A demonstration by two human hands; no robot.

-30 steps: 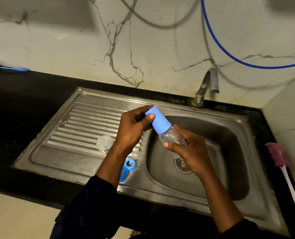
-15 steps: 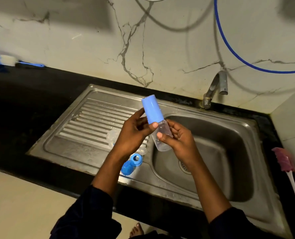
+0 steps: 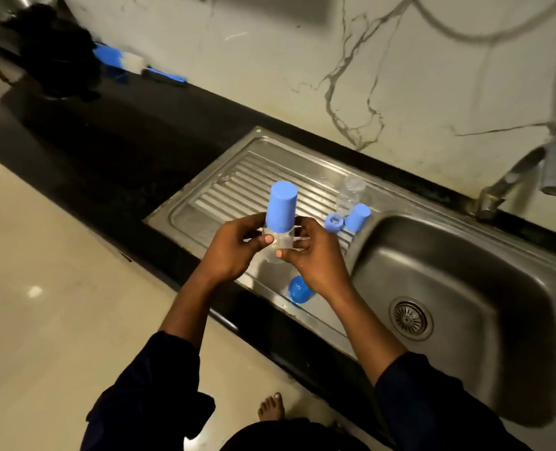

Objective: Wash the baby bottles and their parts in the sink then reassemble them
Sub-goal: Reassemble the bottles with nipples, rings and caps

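Fingers (image 3: 257,241) of both hands were curled round the clear body of the baby bottle (image 3: 279,244), pinching it from either side: L hand (image 3: 234,255) on its left, R hand (image 3: 317,262) on its right. Bottle was upright w/ blue cap (image 3: 283,206) on, held above the sink drainboard (image 3: 224,187). On drainboard behind: 2nd clear bottle (image 3: 350,193) lying down, blue ring (image 3: 334,222) just beside a loose blue cap (image 3: 358,216). Another blue part (image 3: 297,291) lay near front edge, partly hidden by R hand

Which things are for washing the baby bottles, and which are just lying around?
For the job: capped bottle in left hand and right hand, clear bottle, blue cap, blue ring, sink, tap.
Lying about: black heap, blue brush by the wall.
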